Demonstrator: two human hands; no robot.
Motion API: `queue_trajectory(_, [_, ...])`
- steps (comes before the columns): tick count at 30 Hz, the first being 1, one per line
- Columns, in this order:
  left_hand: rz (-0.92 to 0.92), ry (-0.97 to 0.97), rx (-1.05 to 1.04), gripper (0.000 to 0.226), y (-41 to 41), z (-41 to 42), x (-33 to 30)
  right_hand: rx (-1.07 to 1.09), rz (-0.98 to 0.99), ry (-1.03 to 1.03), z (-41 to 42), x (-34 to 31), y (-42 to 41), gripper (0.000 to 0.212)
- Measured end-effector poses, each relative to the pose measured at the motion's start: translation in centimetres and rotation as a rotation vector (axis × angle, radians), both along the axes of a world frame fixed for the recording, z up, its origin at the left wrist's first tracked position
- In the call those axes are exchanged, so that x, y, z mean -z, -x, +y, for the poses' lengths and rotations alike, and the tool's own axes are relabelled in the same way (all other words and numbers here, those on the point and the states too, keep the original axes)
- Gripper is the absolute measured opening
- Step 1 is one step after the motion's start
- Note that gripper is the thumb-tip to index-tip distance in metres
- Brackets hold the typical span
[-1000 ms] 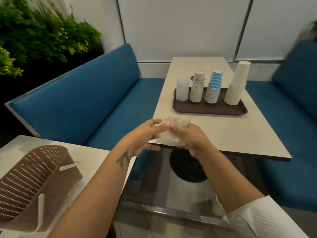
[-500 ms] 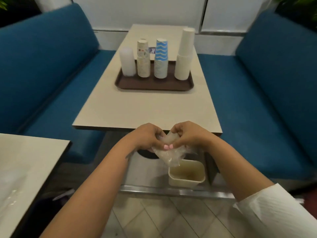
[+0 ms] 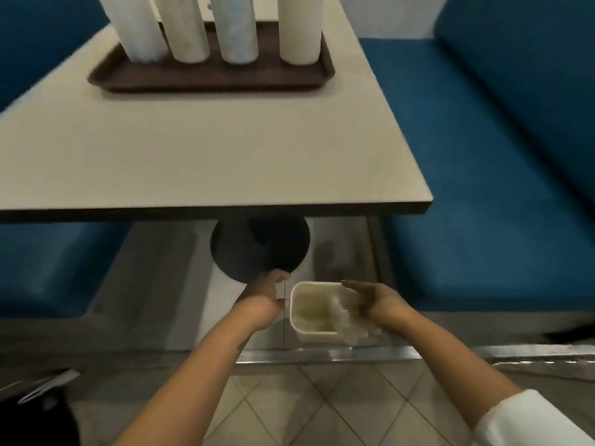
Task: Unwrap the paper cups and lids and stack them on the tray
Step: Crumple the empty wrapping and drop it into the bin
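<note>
Below the near edge of the worktop, both forearms reached down toward a small cream bin on the floor. The left hand hovered just left of the bin, palm turned inward, fingers loosely curled and holding nothing. The right hand sat over the bin's right rim, fingers extended and relaxed, with a crumpled clear plastic wrapper against its palm side; whether it gripped the wrapper was unclear through blur. On the worktop's far side, four stacks of paper cups stood upright in a row on the brown tray.
</note>
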State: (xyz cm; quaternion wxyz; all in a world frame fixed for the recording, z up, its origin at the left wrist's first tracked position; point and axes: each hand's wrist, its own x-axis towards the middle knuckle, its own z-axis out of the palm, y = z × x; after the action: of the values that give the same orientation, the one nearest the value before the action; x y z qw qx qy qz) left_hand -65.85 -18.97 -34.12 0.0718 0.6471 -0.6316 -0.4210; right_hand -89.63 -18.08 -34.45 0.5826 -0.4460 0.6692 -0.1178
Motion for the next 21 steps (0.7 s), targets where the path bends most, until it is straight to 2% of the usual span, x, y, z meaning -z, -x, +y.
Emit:
queue_trajectory(2, [-0.041, 0.03, 0.034, 0.058, 0.0, -0.6, 4.9, 0.047, -0.011, 0.016, -1.0, 4.8, 0.8, 0.045])
queue_trajectory(4, [-0.068, 0.074, 0.112, 0.068, 0.2, -1.2, 9.6, 0.099, -0.044, 0.024, -2.3, 8.9, 1.0, 0.026])
queue_trajectory(5, [-0.087, 0.081, 0.157, 0.074, 0.3, -1.5, 11.8, 0.102, 0.0, 0.041, -3.0, 10.7, 0.8, 0.026])
queue_trajectory(7, [-0.124, 0.076, 0.226, 0.084, 0.6, -2.2, 15.8, 0.018, 0.097, 0.082, -4.5, 14.8, 0.4, 0.026])
queue_trajectory(11, [-0.151, 0.057, 0.303, 0.099, 0.8, -3.5, 21.9, -0.095, 0.072, 0.063, -7.0, 21.7, -1.1, 0.011])
queue_trajectory(14, [-0.2, 0.09, 0.366, 0.102, 0.8, -4.2, 25.1, -0.209, -0.005, -0.043, -8.5, 27.6, -2.2, 0.009])
queue_trajectory(17, [-0.217, 0.141, 0.415, 0.101, 1.0, -4.3, 27.7, -0.406, 0.038, -0.078, -10.2, 34.3, -2.8, 0.012])
queue_trajectory(21, [-0.154, 0.175, 0.39, 0.106, 1.1, -4.4, 29.4, -0.625, 0.133, -0.154, -11.2, 39.5, -3.8, 0.022])
